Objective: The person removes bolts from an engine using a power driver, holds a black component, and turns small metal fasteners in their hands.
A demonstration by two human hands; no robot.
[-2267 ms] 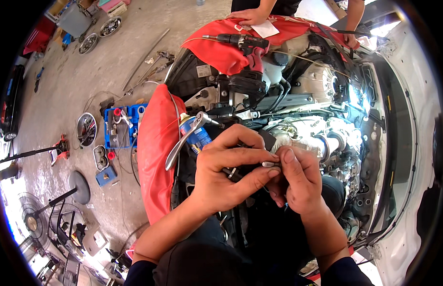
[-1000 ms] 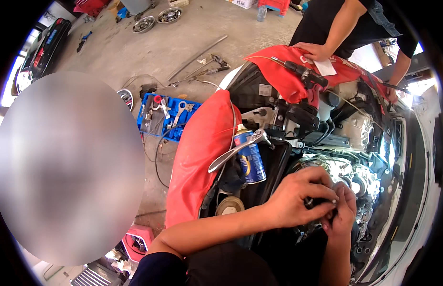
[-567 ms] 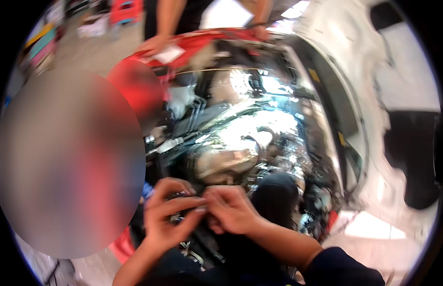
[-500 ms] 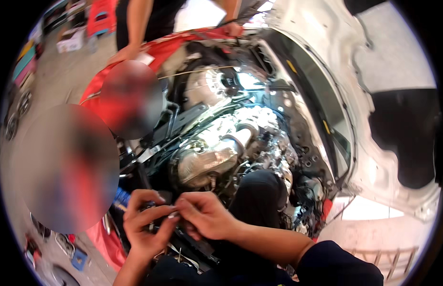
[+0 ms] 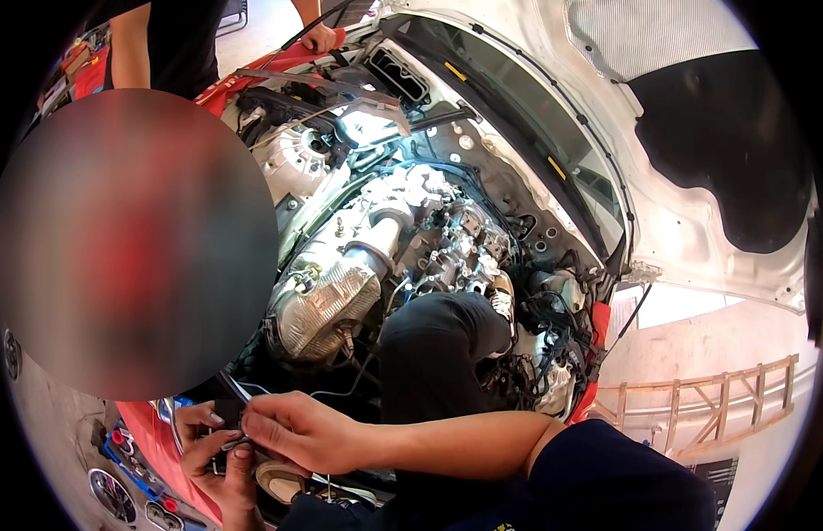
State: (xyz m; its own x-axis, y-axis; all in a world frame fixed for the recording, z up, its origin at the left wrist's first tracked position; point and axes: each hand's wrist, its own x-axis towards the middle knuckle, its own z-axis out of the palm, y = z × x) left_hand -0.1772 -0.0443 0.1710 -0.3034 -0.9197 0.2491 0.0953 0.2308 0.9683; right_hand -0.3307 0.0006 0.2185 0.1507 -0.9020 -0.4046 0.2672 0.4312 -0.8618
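Observation:
My left hand (image 5: 218,460) is at the lower left, its fingers curled in and pinched toward the other hand. My right hand (image 5: 309,431) meets it, thumb and fingertips pressed together. Between the fingertips is something small and dark that I cannot make out. Both hands are above the front edge of an open engine bay. Beyond them lies the car engine (image 5: 469,234), with a silvery ribbed heat shield (image 5: 327,305) on its near left side. My bent leg (image 5: 438,345) in dark trousers reaches into the bay, and its shoe (image 5: 502,301) rests among the engine parts.
The raised white hood (image 5: 686,203) stands at the right, by the windshield. A co-worker's arm (image 5: 130,49) and hand (image 5: 319,38) are at the far side, on a red cover. Tools (image 5: 132,465) and a wheel (image 5: 110,496) lie on the floor at lower left. A wooden frame (image 5: 721,403) is at right.
My view has shifted, so the bay sits more to the left in the picture. Both hands have gone lower and left in the picture, still together at the fingertips.

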